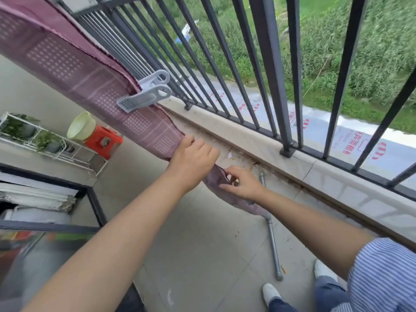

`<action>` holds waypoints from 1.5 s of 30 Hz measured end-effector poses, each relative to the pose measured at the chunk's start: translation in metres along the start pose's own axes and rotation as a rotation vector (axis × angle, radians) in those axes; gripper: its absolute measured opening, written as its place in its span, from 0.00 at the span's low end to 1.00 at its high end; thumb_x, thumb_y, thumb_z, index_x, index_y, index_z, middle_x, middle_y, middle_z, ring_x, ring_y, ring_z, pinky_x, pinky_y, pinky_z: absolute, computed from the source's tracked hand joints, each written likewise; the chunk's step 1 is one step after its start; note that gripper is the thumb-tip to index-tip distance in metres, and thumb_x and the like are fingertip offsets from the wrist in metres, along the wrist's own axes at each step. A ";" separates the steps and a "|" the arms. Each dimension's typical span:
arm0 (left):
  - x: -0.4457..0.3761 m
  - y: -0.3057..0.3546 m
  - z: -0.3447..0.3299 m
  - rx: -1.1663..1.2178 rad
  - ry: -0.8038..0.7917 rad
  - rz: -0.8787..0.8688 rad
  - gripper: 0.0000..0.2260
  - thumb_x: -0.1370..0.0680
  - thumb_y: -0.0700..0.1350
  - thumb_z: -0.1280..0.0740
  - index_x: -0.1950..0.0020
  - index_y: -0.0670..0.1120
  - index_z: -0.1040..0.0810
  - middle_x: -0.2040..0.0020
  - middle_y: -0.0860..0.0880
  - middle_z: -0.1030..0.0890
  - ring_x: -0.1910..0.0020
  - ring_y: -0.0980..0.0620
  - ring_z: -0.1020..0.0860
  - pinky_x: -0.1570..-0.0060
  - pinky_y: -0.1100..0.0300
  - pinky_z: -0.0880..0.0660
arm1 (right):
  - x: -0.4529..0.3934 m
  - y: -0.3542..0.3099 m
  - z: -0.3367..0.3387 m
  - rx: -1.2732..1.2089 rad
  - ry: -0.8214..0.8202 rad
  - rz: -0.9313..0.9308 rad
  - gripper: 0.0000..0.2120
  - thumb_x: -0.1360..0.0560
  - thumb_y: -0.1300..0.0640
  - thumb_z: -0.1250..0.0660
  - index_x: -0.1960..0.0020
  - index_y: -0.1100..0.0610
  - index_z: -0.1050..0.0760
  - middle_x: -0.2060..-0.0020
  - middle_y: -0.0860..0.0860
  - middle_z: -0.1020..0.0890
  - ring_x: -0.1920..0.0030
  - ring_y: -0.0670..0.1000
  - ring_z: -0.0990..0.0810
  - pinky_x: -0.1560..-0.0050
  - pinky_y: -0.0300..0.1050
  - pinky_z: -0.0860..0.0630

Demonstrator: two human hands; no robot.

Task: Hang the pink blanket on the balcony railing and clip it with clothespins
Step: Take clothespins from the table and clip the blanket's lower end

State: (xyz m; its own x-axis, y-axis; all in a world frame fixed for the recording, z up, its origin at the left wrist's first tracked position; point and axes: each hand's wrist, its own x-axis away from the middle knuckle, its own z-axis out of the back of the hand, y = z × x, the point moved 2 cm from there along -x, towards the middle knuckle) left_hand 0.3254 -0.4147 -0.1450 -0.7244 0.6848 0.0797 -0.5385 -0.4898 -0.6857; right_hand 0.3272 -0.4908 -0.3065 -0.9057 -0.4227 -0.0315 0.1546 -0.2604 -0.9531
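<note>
The pink dotted fabric blanket (74,70) hangs on the dark metal balcony railing (227,64), one grey plastic clothespin (144,94) already clamped at its right end. Both the left hand (191,155) and right hand (242,184) pinch its lower hem, straightening; more clips probably remain.

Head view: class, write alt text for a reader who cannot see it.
Two hands, left and right, grip the lower edge of a pink blanket draped over a railing. A grey clothespin already clips the blanket. A metal pipe lies on the floor below.

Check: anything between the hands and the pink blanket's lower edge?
Nothing visible. The left hand grips the pink dotted blanket at its lower edge, and the right hand pinches the hem just below. A large grey plastic clothespin already clamps it higher up.
</note>
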 end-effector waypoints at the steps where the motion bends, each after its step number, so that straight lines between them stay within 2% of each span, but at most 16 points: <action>1: 0.002 0.000 -0.001 -0.006 0.007 0.001 0.14 0.37 0.32 0.49 0.73 0.47 0.29 0.78 0.51 0.30 0.76 0.49 0.27 0.63 0.59 0.42 | 0.000 0.004 -0.003 0.033 0.018 -0.014 0.17 0.34 0.53 0.37 0.53 0.65 0.22 0.62 0.58 0.23 0.60 0.50 0.28 0.63 0.31 0.35; 5: 0.010 0.003 -0.014 -0.034 0.005 -0.034 0.24 0.33 0.29 0.59 0.75 0.47 0.29 0.77 0.50 0.29 0.75 0.49 0.27 0.59 0.56 0.40 | -0.009 0.019 -0.008 0.070 0.113 -0.126 0.08 0.32 0.69 0.37 0.55 0.66 0.21 0.57 0.64 0.19 0.53 0.58 0.21 0.59 0.39 0.36; 7: 0.008 0.011 -0.010 -0.075 -0.047 -0.034 0.20 0.35 0.31 0.53 0.74 0.46 0.26 0.75 0.49 0.26 0.71 0.48 0.24 0.51 0.52 0.36 | -0.012 0.022 -0.009 0.069 0.124 -0.127 0.07 0.32 0.69 0.37 0.57 0.67 0.21 0.58 0.64 0.19 0.54 0.59 0.22 0.59 0.38 0.38; 9: 0.002 0.026 -0.007 -0.061 -0.262 -0.061 0.18 0.33 0.34 0.50 0.60 0.43 0.20 0.62 0.45 0.21 0.56 0.45 0.23 0.37 0.46 0.40 | -0.011 0.024 -0.008 0.047 0.145 -0.140 0.07 0.32 0.69 0.36 0.57 0.67 0.21 0.58 0.63 0.19 0.55 0.58 0.22 0.60 0.37 0.38; 11: 0.000 0.046 -0.026 0.087 -0.532 -0.061 0.17 0.26 0.35 0.50 0.40 0.37 0.30 0.43 0.40 0.27 0.39 0.41 0.33 0.29 0.43 0.52 | -0.008 0.025 -0.008 0.031 0.170 -0.144 0.06 0.32 0.69 0.36 0.57 0.66 0.20 0.58 0.62 0.18 0.56 0.56 0.22 0.62 0.36 0.38; 14: -0.010 0.053 -0.033 0.191 -0.657 -0.017 0.16 0.23 0.36 0.48 0.37 0.38 0.32 0.37 0.41 0.30 0.35 0.42 0.37 0.30 0.47 0.48 | -0.007 0.025 -0.004 0.012 0.187 -0.139 0.06 0.32 0.68 0.35 0.57 0.66 0.20 0.58 0.62 0.18 0.58 0.55 0.22 0.65 0.33 0.38; 17: -0.014 0.046 -0.047 0.241 -0.673 0.011 0.14 0.24 0.37 0.46 0.40 0.41 0.29 0.39 0.43 0.29 0.36 0.44 0.36 0.36 0.51 0.42 | -0.009 0.026 -0.004 0.046 0.140 -0.098 0.06 0.32 0.68 0.35 0.58 0.66 0.20 0.58 0.61 0.18 0.55 0.56 0.21 0.60 0.35 0.37; 19: -0.016 0.045 -0.047 0.241 -0.551 -0.012 0.15 0.26 0.36 0.46 0.46 0.42 0.24 0.45 0.44 0.25 0.40 0.46 0.31 0.42 0.54 0.39 | -0.010 0.027 -0.001 0.037 0.116 -0.100 0.08 0.34 0.64 0.37 0.59 0.66 0.21 0.60 0.61 0.19 0.58 0.55 0.22 0.64 0.32 0.38; 22: -0.020 0.042 -0.041 0.175 -0.386 -0.001 0.15 0.41 0.40 0.49 0.75 0.48 0.22 0.72 0.52 0.22 0.68 0.51 0.22 0.62 0.60 0.43 | -0.006 0.028 0.009 -0.067 0.152 -0.147 0.14 0.38 0.60 0.41 0.60 0.67 0.23 0.70 0.52 0.25 0.66 0.48 0.30 0.68 0.27 0.37; 24: -0.015 0.041 -0.050 0.220 -0.404 0.018 0.12 0.45 0.42 0.48 0.80 0.47 0.26 0.78 0.52 0.26 0.75 0.51 0.24 0.66 0.60 0.46 | -0.001 0.036 0.016 -0.217 0.181 -0.254 0.12 0.36 0.63 0.42 0.58 0.67 0.23 0.72 0.46 0.30 0.67 0.46 0.32 0.67 0.28 0.36; 29: -0.013 0.045 -0.049 0.327 -0.398 0.087 0.05 0.52 0.38 0.42 0.81 0.45 0.28 0.79 0.51 0.28 0.77 0.49 0.26 0.67 0.61 0.47 | 0.009 0.036 0.026 -0.494 0.165 -0.449 0.20 0.45 0.62 0.49 0.56 0.60 0.27 0.66 0.49 0.30 0.61 0.50 0.31 0.68 0.26 0.36; 34: -0.013 0.046 -0.056 0.383 -0.316 0.140 0.07 0.55 0.36 0.41 0.81 0.44 0.28 0.78 0.49 0.28 0.77 0.48 0.26 0.68 0.60 0.48 | 0.013 0.036 0.038 -0.213 -0.080 -0.320 0.21 0.29 0.64 0.37 0.36 0.63 0.34 0.39 0.58 0.30 0.46 0.50 0.31 0.44 0.38 0.32; 36: -0.013 0.049 -0.055 0.373 -0.284 0.136 0.07 0.56 0.36 0.40 0.81 0.44 0.29 0.78 0.48 0.28 0.77 0.48 0.26 0.67 0.62 0.45 | 0.016 0.037 0.046 -0.156 -0.116 -0.290 0.24 0.30 0.65 0.33 0.36 0.64 0.34 0.35 0.57 0.33 0.48 0.49 0.29 0.45 0.38 0.30; 39: -0.011 0.049 -0.057 0.357 -0.251 0.123 0.09 0.58 0.36 0.40 0.81 0.45 0.29 0.78 0.50 0.28 0.77 0.49 0.27 0.72 0.65 0.34 | 0.022 0.033 0.056 -0.091 -0.049 -0.246 0.19 0.34 0.66 0.29 0.44 0.67 0.26 0.38 0.58 0.29 0.47 0.53 0.24 0.47 0.35 0.27; 42: -0.013 0.048 -0.060 0.357 -0.250 0.135 0.11 0.57 0.33 0.32 0.80 0.46 0.27 0.77 0.50 0.27 0.76 0.48 0.26 0.72 0.65 0.39 | 0.030 0.028 0.063 -0.177 0.155 -0.211 0.16 0.38 0.71 0.26 0.51 0.67 0.22 0.51 0.59 0.24 0.56 0.50 0.24 0.57 0.25 0.27; 45: -0.017 0.046 -0.059 0.443 -0.393 0.205 0.12 0.41 0.31 0.30 0.60 0.42 0.20 0.62 0.45 0.25 0.56 0.44 0.24 0.60 0.59 0.42 | 0.038 0.022 0.061 -0.198 0.269 -0.179 0.14 0.42 0.68 0.23 0.57 0.67 0.20 0.67 0.47 0.26 0.67 0.39 0.27 0.68 0.25 0.31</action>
State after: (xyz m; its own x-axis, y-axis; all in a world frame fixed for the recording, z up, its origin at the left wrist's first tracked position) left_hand 0.3379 -0.4173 -0.2206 -0.8907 0.3450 0.2962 -0.4383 -0.8249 -0.3571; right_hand 0.3204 -0.5659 -0.3105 -0.9868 -0.1357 0.0884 -0.0713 -0.1259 -0.9895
